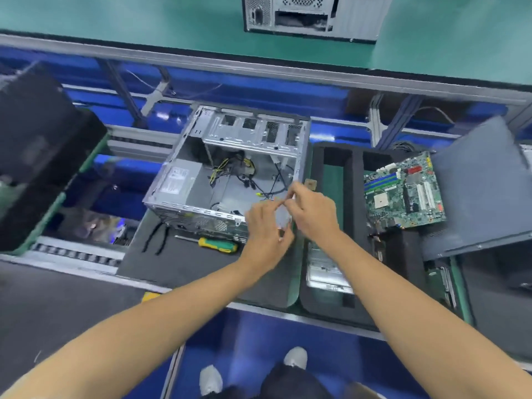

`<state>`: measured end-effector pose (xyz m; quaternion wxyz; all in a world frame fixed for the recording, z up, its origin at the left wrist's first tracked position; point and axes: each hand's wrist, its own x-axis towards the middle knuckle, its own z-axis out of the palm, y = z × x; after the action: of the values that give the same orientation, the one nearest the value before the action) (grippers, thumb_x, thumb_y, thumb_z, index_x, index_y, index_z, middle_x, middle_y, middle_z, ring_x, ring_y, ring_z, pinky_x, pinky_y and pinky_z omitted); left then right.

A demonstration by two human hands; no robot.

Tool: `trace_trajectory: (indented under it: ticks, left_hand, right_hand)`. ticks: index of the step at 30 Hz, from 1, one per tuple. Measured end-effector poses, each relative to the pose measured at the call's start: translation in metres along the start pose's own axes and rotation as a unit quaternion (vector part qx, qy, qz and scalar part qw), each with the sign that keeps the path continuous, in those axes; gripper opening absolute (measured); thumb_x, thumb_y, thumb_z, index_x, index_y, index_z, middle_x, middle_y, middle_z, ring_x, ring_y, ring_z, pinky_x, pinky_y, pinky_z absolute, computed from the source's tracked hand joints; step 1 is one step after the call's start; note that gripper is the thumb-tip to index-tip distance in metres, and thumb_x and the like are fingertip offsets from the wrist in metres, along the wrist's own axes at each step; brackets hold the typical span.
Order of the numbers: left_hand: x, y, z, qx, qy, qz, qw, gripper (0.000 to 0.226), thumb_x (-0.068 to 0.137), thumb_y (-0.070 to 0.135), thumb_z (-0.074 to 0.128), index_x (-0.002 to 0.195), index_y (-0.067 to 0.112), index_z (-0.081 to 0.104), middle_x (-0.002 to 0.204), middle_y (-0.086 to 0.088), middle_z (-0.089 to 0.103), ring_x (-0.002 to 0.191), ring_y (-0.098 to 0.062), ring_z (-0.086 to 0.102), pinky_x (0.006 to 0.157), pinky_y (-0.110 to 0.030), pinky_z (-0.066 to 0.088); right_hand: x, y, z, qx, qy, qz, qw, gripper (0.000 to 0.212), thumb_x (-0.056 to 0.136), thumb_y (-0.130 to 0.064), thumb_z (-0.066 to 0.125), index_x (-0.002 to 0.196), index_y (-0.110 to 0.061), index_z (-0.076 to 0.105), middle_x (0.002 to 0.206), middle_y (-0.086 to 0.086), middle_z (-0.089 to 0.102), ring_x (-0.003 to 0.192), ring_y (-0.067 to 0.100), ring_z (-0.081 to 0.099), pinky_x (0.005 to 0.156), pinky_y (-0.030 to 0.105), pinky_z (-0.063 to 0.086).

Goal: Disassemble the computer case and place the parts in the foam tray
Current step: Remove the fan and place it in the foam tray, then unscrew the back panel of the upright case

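The open grey computer case (184,180) lies on its side on a dark mat, with loose cables and a power supply (180,180) inside. Both my hands meet at its near right corner. My left hand (266,228) and my right hand (309,208) together hold a small grey part (282,216) between their fingers; the blur hides what it is. To the right stands the black foam tray (355,180), with a green motherboard (403,190) lying across its far right and a metal part (325,272) in a near slot.
A green-and-yellow screwdriver (214,243) and two black cable ties (155,237) lie on the mat in front of the case. A grey side panel (483,185) leans at the right. Another case (311,15) stands on the green bench beyond. A black object fills the left.
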<state>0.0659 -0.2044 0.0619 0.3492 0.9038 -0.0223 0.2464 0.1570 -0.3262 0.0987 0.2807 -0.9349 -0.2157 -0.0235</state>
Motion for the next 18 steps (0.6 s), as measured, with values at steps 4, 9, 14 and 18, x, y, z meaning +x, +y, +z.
trace_trajectory:
  ticks: [4, 9, 14, 18]
  left_hand:
    - [-0.054, -0.055, -0.041, 0.013, 0.107, -0.039, 0.993, 0.04, 0.092, 0.023, 0.062, 0.126, 0.008, 0.046, 0.122, -0.005, 0.041, 0.113, -0.021, 0.039, 0.107, -0.027, 0.027]
    - [-0.075, -0.115, -0.074, -0.138, 0.095, -0.38, 0.91, 0.031, 0.098, 0.017, 0.068, 0.118, 0.005, 0.047, 0.118, -0.008, 0.039, 0.1, -0.022, 0.051, 0.099, -0.042, 0.045]
    - [-0.072, -0.151, -0.086, -0.204, 0.037, -0.445, 0.871, 0.034, 0.097, 0.021, 0.071, 0.118, -0.002, 0.056, 0.118, -0.021, 0.062, 0.104, -0.029, 0.065, 0.094, -0.043, 0.054]
    - [-0.059, -0.162, -0.078, -0.2, 0.05, -0.471, 0.858, 0.026, 0.099, 0.023, 0.068, 0.107, 0.0, 0.06, 0.107, -0.018, 0.067, 0.096, -0.029, 0.066, 0.087, -0.041, 0.055]
  right_hand:
    - [0.017, -0.074, 0.045, -0.051, -0.075, -0.063, 0.994, 0.036, 0.082, -0.051, 0.035, 0.103, -0.028, 0.054, 0.059, -0.003, 0.055, 0.064, 0.027, 0.055, 0.053, 0.035, 0.023]
    - [0.038, -0.114, 0.086, -0.146, -0.182, -0.122, 0.965, 0.037, 0.083, -0.062, 0.046, 0.099, -0.03, 0.054, 0.061, -0.008, 0.048, 0.069, 0.023, 0.057, 0.059, 0.033, 0.032]
    - [0.042, -0.116, 0.099, -0.169, -0.191, -0.127, 0.959, 0.04, 0.073, -0.071, 0.037, 0.084, -0.034, 0.048, 0.056, -0.01, 0.045, 0.06, 0.016, 0.05, 0.05, 0.026, 0.022]
    - [0.041, -0.112, 0.103, -0.161, -0.172, -0.121, 0.964, 0.031, 0.079, -0.063, 0.049, 0.079, -0.033, 0.048, 0.057, -0.011, 0.046, 0.061, 0.017, 0.047, 0.051, 0.025, 0.02]
